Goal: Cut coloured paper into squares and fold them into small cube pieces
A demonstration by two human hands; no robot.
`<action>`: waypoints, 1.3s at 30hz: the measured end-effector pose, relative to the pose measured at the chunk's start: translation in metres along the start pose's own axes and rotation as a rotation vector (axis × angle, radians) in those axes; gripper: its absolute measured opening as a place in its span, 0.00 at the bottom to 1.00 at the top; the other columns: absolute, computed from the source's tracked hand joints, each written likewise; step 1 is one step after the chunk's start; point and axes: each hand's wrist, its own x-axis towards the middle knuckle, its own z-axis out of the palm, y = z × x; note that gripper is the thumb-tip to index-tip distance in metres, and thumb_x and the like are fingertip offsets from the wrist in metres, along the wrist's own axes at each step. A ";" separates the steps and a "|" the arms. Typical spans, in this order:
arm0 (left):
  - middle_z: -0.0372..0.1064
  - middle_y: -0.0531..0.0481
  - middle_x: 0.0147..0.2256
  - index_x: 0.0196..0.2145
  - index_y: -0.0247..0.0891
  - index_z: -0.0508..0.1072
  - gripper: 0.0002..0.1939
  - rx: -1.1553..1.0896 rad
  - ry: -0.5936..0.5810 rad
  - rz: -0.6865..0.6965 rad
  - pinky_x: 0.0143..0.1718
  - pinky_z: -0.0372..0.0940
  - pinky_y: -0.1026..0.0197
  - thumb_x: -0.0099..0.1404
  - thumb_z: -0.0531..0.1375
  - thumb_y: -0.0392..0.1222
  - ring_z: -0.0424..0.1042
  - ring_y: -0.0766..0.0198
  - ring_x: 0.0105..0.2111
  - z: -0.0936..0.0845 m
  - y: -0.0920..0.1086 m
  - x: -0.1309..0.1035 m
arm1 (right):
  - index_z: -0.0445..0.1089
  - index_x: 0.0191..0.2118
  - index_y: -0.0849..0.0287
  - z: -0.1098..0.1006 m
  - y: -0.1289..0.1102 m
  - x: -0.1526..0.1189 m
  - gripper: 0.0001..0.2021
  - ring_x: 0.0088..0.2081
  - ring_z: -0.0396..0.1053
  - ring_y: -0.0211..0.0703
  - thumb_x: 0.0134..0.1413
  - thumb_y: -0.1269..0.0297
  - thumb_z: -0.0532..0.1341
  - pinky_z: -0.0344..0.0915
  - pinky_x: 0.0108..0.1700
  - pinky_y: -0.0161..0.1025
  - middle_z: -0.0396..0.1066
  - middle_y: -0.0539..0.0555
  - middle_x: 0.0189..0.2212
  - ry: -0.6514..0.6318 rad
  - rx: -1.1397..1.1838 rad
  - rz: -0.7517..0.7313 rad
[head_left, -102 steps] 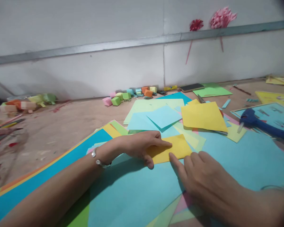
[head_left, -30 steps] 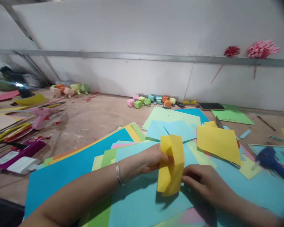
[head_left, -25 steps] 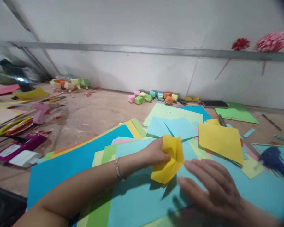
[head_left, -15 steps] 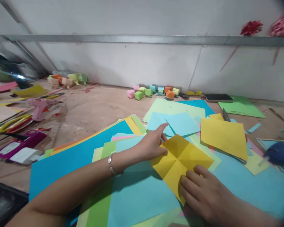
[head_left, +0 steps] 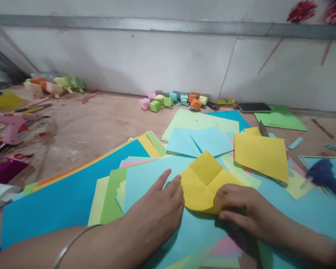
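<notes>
A yellow square of paper [head_left: 205, 175] with crossing creases lies over light blue sheets [head_left: 145, 175]. Its near corner is lifted and curled back, so the near edge bulges in a curve. My right hand [head_left: 240, 209] pinches that near right edge between thumb and fingers. My left hand [head_left: 159, 201] rests at the paper's left corner, fingers stretched out, the fingertips touching its edge. Beyond the paper lie pale blue cut pieces [head_left: 198, 140]. To the right sits another yellow sheet [head_left: 260, 157], partly covering a pair of scissors [head_left: 263, 129].
Small coloured paper cubes [head_left: 168, 101] line the wall beside a phone [head_left: 254, 107]. A pink glue gun [head_left: 9, 127] and a purple device [head_left: 5, 168] are at left. A dark blue tool [head_left: 324, 175] lies at right. Blue sheets [head_left: 58, 201] spread on the left.
The yellow paper's near corner has been lifted and curled away from me. My left hand has come down from the far left edge to the left corner. The view has shifted right.
</notes>
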 end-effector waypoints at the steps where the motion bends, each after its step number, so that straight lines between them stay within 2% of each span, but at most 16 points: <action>1: 0.75 0.42 0.40 0.36 0.34 0.78 0.06 -0.007 -0.010 0.004 0.54 0.58 0.44 0.62 0.63 0.38 0.68 0.49 0.49 0.000 0.000 0.000 | 0.70 0.28 0.58 -0.001 0.000 0.001 0.09 0.31 0.69 0.37 0.60 0.69 0.59 0.64 0.33 0.32 0.71 0.51 0.29 0.032 0.012 0.036; 4: 0.74 0.45 0.33 0.30 0.35 0.75 0.03 -0.085 -0.033 0.035 0.40 0.64 0.53 0.61 0.64 0.37 0.70 0.55 0.36 -0.005 0.005 0.006 | 0.69 0.29 0.58 0.002 0.006 0.005 0.08 0.31 0.69 0.37 0.60 0.69 0.59 0.63 0.32 0.33 0.70 0.50 0.28 0.170 -0.021 0.037; 6: 0.70 0.48 0.28 0.28 0.36 0.72 0.05 -0.163 -0.020 0.043 0.30 0.61 0.56 0.61 0.63 0.36 0.66 0.58 0.28 -0.008 0.011 0.011 | 0.70 0.32 0.58 0.009 0.012 0.007 0.07 0.32 0.69 0.38 0.61 0.70 0.58 0.64 0.34 0.34 0.71 0.52 0.29 0.270 -0.075 -0.022; 10: 0.67 0.49 0.28 0.31 0.38 0.67 0.04 -0.200 0.009 -0.017 0.25 0.57 0.57 0.62 0.58 0.31 0.63 0.58 0.26 -0.004 0.016 0.018 | 0.70 0.35 0.59 0.017 0.020 0.015 0.08 0.34 0.68 0.41 0.63 0.70 0.55 0.66 0.35 0.38 0.71 0.55 0.31 0.342 -0.237 -0.221; 12: 0.66 0.48 0.29 0.33 0.38 0.67 0.07 -0.208 -0.055 -0.041 0.25 0.57 0.57 0.63 0.54 0.28 0.63 0.57 0.27 0.003 0.015 0.021 | 0.71 0.36 0.60 0.005 0.016 0.018 0.08 0.34 0.68 0.42 0.63 0.70 0.55 0.67 0.35 0.38 0.72 0.55 0.32 0.343 -0.305 -0.291; 14: 0.66 0.48 0.30 0.33 0.38 0.66 0.10 -0.232 -0.107 -0.029 0.26 0.57 0.57 0.64 0.51 0.25 0.63 0.57 0.27 0.012 0.014 0.023 | 0.71 0.39 0.60 -0.019 0.003 0.013 0.06 0.37 0.69 0.42 0.63 0.71 0.56 0.68 0.39 0.39 0.73 0.56 0.35 0.404 -0.391 -0.267; 16: 0.66 0.48 0.31 0.32 0.37 0.67 0.11 -0.235 -0.120 -0.030 0.26 0.57 0.57 0.64 0.50 0.24 0.63 0.57 0.28 0.018 0.013 0.024 | 0.71 0.41 0.59 -0.045 -0.016 -0.004 0.06 0.41 0.70 0.43 0.63 0.71 0.57 0.68 0.43 0.39 0.73 0.56 0.38 0.493 -0.555 -0.154; 18: 0.66 0.47 0.31 0.34 0.36 0.68 0.11 -0.210 -0.102 -0.046 0.26 0.57 0.56 0.64 0.50 0.25 0.63 0.56 0.28 0.022 0.015 0.025 | 0.71 0.42 0.55 -0.061 -0.034 -0.033 0.07 0.42 0.71 0.44 0.64 0.69 0.56 0.68 0.43 0.41 0.74 0.56 0.40 0.521 -0.754 0.000; 20: 0.67 0.46 0.33 0.42 0.33 0.70 0.11 -0.153 -0.060 -0.045 0.26 0.58 0.56 0.65 0.52 0.27 0.64 0.55 0.30 0.025 0.018 0.024 | 0.71 0.44 0.54 -0.055 -0.043 -0.069 0.08 0.43 0.72 0.46 0.64 0.65 0.55 0.70 0.42 0.42 0.74 0.56 0.42 0.436 -0.878 0.105; 22: 0.68 0.43 0.35 0.49 0.29 0.68 0.16 -0.098 -0.025 -0.027 0.27 0.59 0.55 0.65 0.52 0.27 0.65 0.55 0.32 0.026 0.020 0.022 | 0.71 0.50 0.53 -0.027 -0.040 -0.106 0.13 0.46 0.73 0.48 0.65 0.59 0.54 0.72 0.43 0.44 0.73 0.57 0.48 0.353 -0.893 0.188; 24: 0.69 0.42 0.37 0.52 0.28 0.68 0.18 -0.070 -0.024 -0.018 0.28 0.60 0.56 0.65 0.52 0.27 0.66 0.55 0.33 0.027 0.022 0.021 | 0.61 0.63 0.51 0.010 -0.026 -0.139 0.24 0.56 0.67 0.53 0.65 0.51 0.51 0.71 0.48 0.47 0.61 0.61 0.62 0.258 -0.907 0.275; 26: 0.69 0.42 0.38 0.51 0.29 0.69 0.17 -0.064 -0.050 -0.013 0.28 0.60 0.56 0.65 0.52 0.26 0.66 0.55 0.33 0.026 0.022 0.020 | 0.49 0.69 0.47 0.043 -0.008 -0.162 0.30 0.63 0.58 0.60 0.64 0.46 0.50 0.68 0.52 0.55 0.50 0.60 0.68 0.220 -0.946 0.337; 29: 0.69 0.40 0.40 0.50 0.30 0.70 0.18 -0.060 -0.085 0.008 0.28 0.61 0.55 0.64 0.51 0.26 0.67 0.54 0.34 0.024 0.023 0.020 | 0.41 0.70 0.41 0.066 0.013 -0.178 0.31 0.67 0.47 0.64 0.65 0.48 0.49 0.59 0.57 0.66 0.41 0.57 0.70 0.198 -0.952 0.486; 32: 0.69 0.39 0.40 0.50 0.28 0.69 0.19 -0.052 -0.080 0.007 0.28 0.62 0.55 0.64 0.50 0.25 0.67 0.54 0.35 0.022 0.023 0.020 | 0.40 0.69 0.39 0.060 0.020 -0.178 0.31 0.68 0.43 0.62 0.65 0.49 0.50 0.54 0.60 0.67 0.38 0.56 0.71 0.152 -0.911 0.553; 35: 0.69 0.40 0.39 0.50 0.28 0.69 0.19 -0.033 -0.064 -0.006 0.29 0.62 0.55 0.62 0.50 0.24 0.67 0.55 0.34 0.020 0.024 0.020 | 0.43 0.69 0.41 0.042 0.018 -0.177 0.32 0.67 0.45 0.62 0.64 0.49 0.54 0.56 0.59 0.67 0.41 0.58 0.70 0.105 -0.893 0.573; 39: 0.69 0.41 0.39 0.44 0.31 0.72 0.15 -0.046 -0.056 -0.009 0.28 0.63 0.56 0.62 0.51 0.25 0.67 0.56 0.33 0.018 0.025 0.019 | 0.59 0.65 0.47 0.006 0.007 -0.173 0.31 0.59 0.63 0.66 0.56 0.50 0.61 0.70 0.49 0.60 0.56 0.65 0.64 0.013 -0.879 0.512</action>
